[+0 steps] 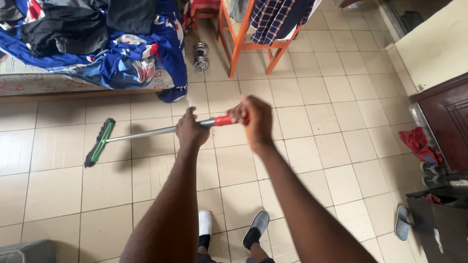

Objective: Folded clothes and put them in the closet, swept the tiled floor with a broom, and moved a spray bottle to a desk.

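I hold a broom with both hands over a cream tiled floor. Its green and black brush head [99, 142] rests on the tiles at the left, just in front of the bed. A silver metal pole [141, 134] runs from the head to a red grip [224, 120]. My left hand [190, 129] is wrapped around the pole just short of the red grip. My right hand [254, 120] is closed over the red grip at the pole's end. My feet [231, 229], in a white sock and a grey slipper, stand below the hands.
A low bed [58, 83] with a blue patterned sheet and dark clothes fills the top left. A dumbbell [200, 56] lies beside an orange wooden chair [248, 44] draped with checked cloth. At the right are a dark door [448, 122], a red cloth [420, 143] and slippers [402, 223].
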